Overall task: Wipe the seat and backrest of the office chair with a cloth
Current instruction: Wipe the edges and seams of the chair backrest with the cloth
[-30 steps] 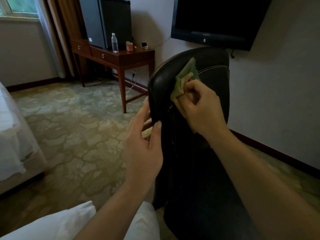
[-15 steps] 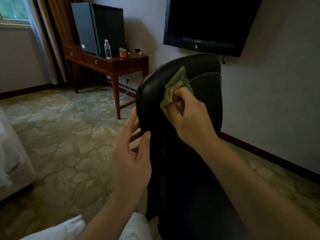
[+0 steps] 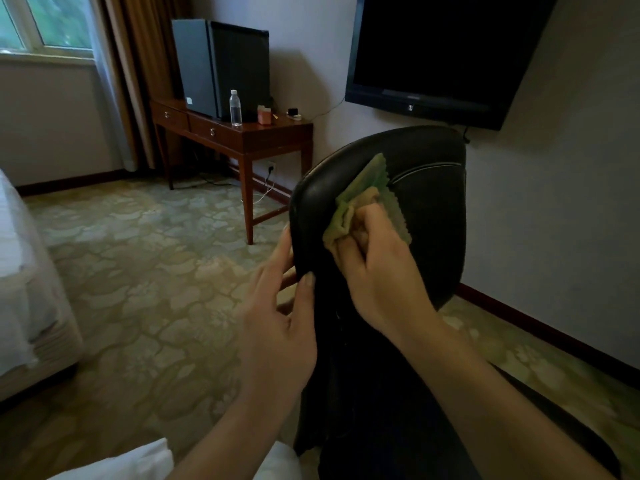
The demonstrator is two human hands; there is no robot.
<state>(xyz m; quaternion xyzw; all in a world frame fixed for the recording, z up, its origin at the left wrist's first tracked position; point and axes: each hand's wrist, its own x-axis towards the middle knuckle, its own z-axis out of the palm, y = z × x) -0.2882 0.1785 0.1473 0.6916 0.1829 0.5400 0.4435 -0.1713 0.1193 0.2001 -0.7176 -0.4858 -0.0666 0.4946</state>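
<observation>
Head view: right hand, curled grip on cloth, against backrest

I see open carpet left of centre: widest free lane, between bed at left edge and backrest at centre right. Backrest blocks middle. Left hand holds its left rim; right hand with cloth covers upper-left face. Face right of cloth bare. TV on wall above backrest top, strip of wall between. Desk upper centre, well apart.
</observation>
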